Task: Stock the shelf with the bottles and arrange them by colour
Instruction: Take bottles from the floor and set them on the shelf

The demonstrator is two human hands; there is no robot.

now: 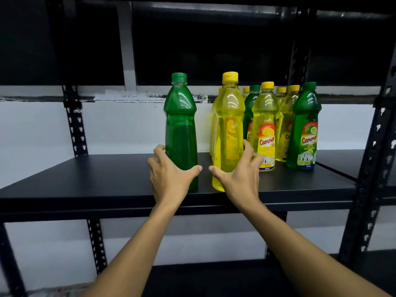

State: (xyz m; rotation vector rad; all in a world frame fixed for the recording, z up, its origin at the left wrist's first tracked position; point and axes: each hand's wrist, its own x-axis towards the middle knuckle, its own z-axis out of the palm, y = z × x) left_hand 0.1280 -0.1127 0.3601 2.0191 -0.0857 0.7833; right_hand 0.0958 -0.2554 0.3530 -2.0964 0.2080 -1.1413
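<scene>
A green bottle (181, 129) with a green cap stands upright near the front of the black shelf board (85, 181). My left hand (169, 172) is cupped round its lower part, thumb straight across the front and fingers at its left side. Just to its right stands a yellow bottle (228, 125) with its label facing away. My right hand (237, 172) spans its base with spread fingers, thumb in front. Neither bottle is lifted. Behind and to the right stand several mixed bottles, among them a yellow labelled one (265, 125) and a green labelled one (304, 127).
The shelf's left half is bare board. Perforated black uprights stand at the left (75, 123) and right (372, 146). A second shelf unit adjoins on the right. A dark shelf lies overhead and another board sits below.
</scene>
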